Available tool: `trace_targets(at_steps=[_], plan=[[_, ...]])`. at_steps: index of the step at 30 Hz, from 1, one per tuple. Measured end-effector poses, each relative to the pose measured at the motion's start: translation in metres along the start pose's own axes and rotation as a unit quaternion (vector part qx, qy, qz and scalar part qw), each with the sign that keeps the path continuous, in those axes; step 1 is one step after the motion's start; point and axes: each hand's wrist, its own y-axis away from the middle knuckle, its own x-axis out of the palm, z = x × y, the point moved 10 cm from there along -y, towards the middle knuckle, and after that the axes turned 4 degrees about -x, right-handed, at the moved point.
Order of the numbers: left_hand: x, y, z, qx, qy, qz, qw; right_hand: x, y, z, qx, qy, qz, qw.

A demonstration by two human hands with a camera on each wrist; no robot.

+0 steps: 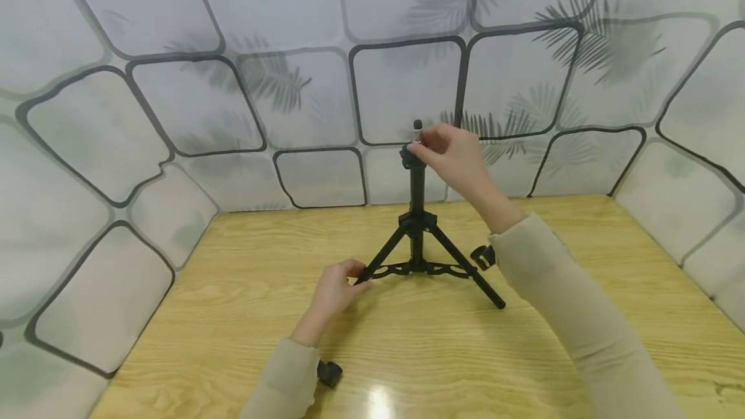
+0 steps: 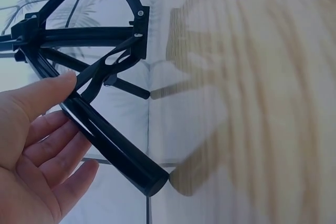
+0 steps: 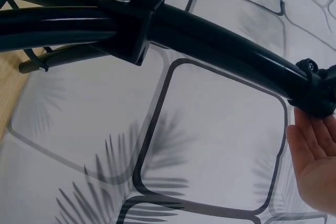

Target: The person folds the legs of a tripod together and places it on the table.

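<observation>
- Holding the black tubular left leg [image 1: 387, 252] of the black tripod [image 1: 417, 186] between thumb and fingers, the left hand [image 1: 334, 290] is placed low; a sideways tug there could skid the foot across the yellow wood-grained tabletop [image 1: 250, 328].
- Just along, that thumb lies by the black pierced brace [image 2: 114, 60]; if the legs folded inward, skin might be nipped between brace and leg.
- In the middle, the tripod stands upright on the tabletop, legs spread; pressing down hard on its column could splay them further if the joint is loose, which I cannot tell.
- At the top, the right hand [image 1: 456, 154] grips the black collar [image 1: 407, 158] with thumb and fingers, just beside the silver, black-tipped stud [image 1: 417, 127]; pushing off-axis so high would probably tip everything over.
- To the right, the black tubular right leg [image 1: 474, 271] has no hand steadying it, so a twist at the collar could swing it round.
</observation>
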Motion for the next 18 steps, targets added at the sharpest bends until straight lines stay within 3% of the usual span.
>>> trace_targets(at_steps=[9, 18], plan=[[0.0005, -0.0014, 0.0000, -0.008, -0.001, -0.013, 0.9999, 0.0010, 0.0002, 0.0000, -0.003, -0.005, -0.001, 1.0000], [0.0000, -0.0032, -0.0053, 0.005, 0.021, -0.031, 0.9993, -0.0014, 0.0023, -0.0007, 0.001, 0.007, -0.002, 1.0000]])
